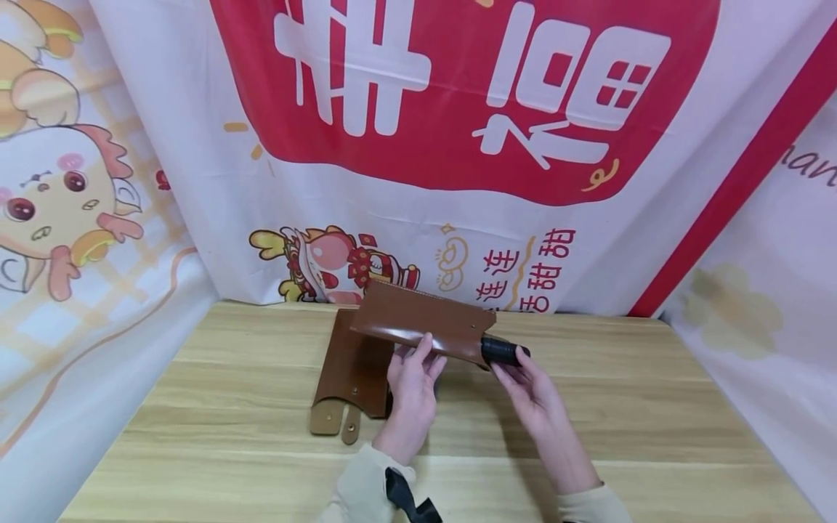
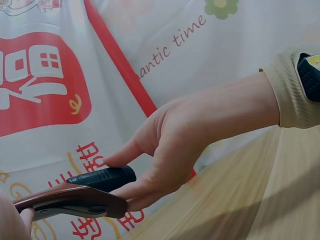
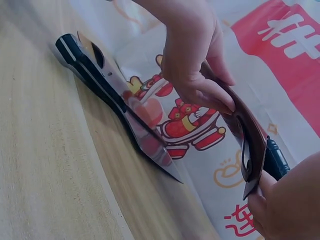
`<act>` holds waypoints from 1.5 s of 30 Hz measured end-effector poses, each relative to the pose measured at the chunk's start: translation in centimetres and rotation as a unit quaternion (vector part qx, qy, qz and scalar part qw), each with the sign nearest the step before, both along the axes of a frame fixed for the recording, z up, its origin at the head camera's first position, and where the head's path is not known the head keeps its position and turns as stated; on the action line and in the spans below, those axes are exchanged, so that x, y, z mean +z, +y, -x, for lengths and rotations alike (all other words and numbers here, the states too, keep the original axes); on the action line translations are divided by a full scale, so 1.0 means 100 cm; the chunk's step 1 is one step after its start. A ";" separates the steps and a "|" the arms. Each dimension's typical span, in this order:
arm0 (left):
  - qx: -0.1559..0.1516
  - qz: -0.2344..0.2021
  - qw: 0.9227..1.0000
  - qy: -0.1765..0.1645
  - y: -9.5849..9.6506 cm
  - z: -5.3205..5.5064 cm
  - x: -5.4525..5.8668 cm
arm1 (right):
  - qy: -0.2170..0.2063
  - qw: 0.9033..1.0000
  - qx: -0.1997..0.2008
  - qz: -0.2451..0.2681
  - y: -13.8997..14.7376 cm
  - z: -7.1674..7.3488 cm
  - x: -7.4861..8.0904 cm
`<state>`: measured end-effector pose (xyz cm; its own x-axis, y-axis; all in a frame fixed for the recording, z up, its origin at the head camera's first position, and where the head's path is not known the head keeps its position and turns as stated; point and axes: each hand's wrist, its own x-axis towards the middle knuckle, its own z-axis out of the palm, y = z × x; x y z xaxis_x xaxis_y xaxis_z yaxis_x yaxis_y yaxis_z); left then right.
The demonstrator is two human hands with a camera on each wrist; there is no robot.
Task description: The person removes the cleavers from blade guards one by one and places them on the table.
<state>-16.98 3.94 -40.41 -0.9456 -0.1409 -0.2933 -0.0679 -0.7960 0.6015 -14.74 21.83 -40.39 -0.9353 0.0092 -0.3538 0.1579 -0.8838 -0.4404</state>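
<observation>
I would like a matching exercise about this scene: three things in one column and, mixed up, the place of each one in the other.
1. raised brown sheath
2. black handle
3. second brown sheath

A. lies on the table
B. held by the left hand
C. gripped by the right hand

Pairs: 1-B, 2-C, 3-A

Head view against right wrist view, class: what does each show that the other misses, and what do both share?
Only the head view shows a second sheath lying flat on the table. Only the right wrist view shows a knife with a shiny blade lying on the wood. Both show the left hand gripping the brown sheath and the right hand pinching the black handle that sticks out of it.
</observation>
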 end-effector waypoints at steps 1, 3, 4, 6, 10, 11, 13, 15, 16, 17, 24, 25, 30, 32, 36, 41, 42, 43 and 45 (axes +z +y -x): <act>-0.002 0.000 1.000 0.000 0.000 0.000 0.000 | 0.001 1.000 0.000 0.000 0.000 -0.001 0.001; -0.006 -0.001 1.000 0.000 0.001 0.000 -0.001 | 0.002 1.000 -0.001 0.000 0.000 -0.002 0.001; -0.008 -0.001 1.000 -0.001 0.001 -0.001 -0.001 | 0.001 1.000 -0.002 0.000 0.000 -0.002 0.001; -0.009 -0.003 1.000 -0.003 0.001 -0.001 -0.002 | 0.004 1.000 -0.001 0.004 0.000 -0.003 0.002; -0.003 -0.004 1.000 -0.003 0.002 0.000 -0.003 | 0.015 1.000 -0.002 0.010 0.000 -0.003 0.003; -0.001 -0.003 1.000 -0.002 0.002 0.000 -0.004 | 0.018 1.000 -0.003 0.011 0.000 -0.003 0.003; 0.003 0.001 1.000 0.002 0.002 -0.001 -0.004 | 0.023 1.000 -0.005 0.008 0.001 -0.003 0.003; 0.008 0.002 1.000 0.006 0.001 -0.001 -0.004 | 0.026 1.000 -0.008 0.006 0.001 -0.003 0.005; 0.011 0.002 1.000 0.008 0.001 0.000 -0.004 | 0.025 1.000 -0.009 0.002 0.001 -0.003 0.006; 0.013 0.001 1.000 0.008 0.000 0.000 -0.004 | 0.026 1.000 -0.008 -0.001 0.000 -0.003 0.007; 0.038 0.002 0.999 0.014 -0.009 0.006 -0.002 | 0.018 0.997 -0.040 -0.062 0.004 -0.003 0.013; 0.044 0.003 0.999 0.015 -0.011 0.007 -0.001 | 0.018 0.997 -0.046 -0.064 0.005 -0.004 0.014; 0.047 -0.003 0.999 0.012 -0.016 0.010 0.001 | 0.026 0.996 -0.052 -0.069 0.009 -0.003 0.016; 0.044 -0.007 0.999 0.007 -0.017 0.011 0.002 | 0.028 0.995 -0.050 -0.077 0.011 -0.002 0.017; 0.046 -0.014 0.999 -0.004 -0.018 0.012 0.003 | 0.025 0.995 -0.047 -0.078 0.013 -0.001 0.018; 0.038 -0.016 0.999 -0.010 -0.020 0.013 0.005 | 0.021 0.997 -0.047 -0.064 0.017 -0.002 0.019; 0.038 -0.016 0.999 -0.011 -0.020 0.013 0.005 | 0.019 0.997 -0.048 -0.062 0.018 -0.002 0.019; 0.040 -0.017 0.999 -0.010 -0.021 0.013 0.006 | 0.018 0.997 -0.049 -0.061 0.019 -0.002 0.019; 0.045 -0.019 0.999 -0.010 -0.022 0.015 0.006 | 0.015 0.997 -0.051 -0.062 0.020 -0.003 0.019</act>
<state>-18.45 1.78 -39.84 -0.9236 -0.2138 -0.3181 -0.0058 -0.8221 0.5693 -14.43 23.87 -38.47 -0.9377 0.1456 -0.3155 0.0558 -0.8332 -0.5501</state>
